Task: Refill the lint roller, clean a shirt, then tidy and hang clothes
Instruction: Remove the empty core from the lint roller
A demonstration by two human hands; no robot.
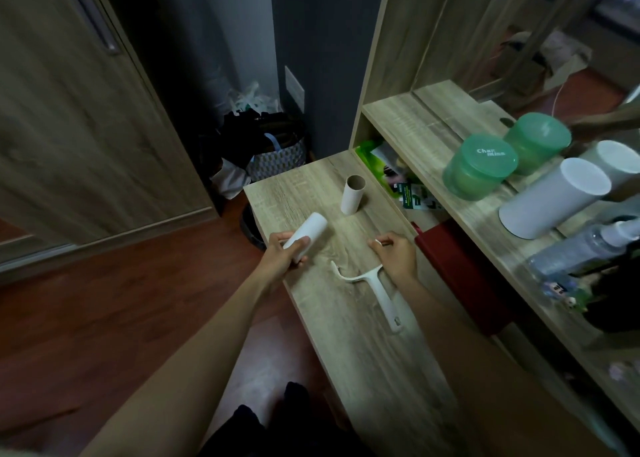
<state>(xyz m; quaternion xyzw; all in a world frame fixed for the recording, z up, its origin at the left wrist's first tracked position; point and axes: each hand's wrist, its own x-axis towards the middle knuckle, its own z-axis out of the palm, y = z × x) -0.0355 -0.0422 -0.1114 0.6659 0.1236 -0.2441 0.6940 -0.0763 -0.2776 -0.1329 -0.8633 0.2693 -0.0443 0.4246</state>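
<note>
My left hand (282,254) curls around the white paper refill roll (308,229), just left of the white plastic roller handle (379,292) lying on the wooden desk (363,352). My right hand (398,255), just beyond the handle, pinches a small white piece (377,242). The roll is probably light, with a sticky surface, so I would hold it near its ends.

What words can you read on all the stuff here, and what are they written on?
"Char" above "miss": on the lid of the nearer green jar.
On the green packets: print too blurred to read.
On the spray bottle: label too blurred to read.
On the white roll in the left hand, the small white bit pinched by the right hand, the cardboard tube and the roller handle: nothing readable.
</note>
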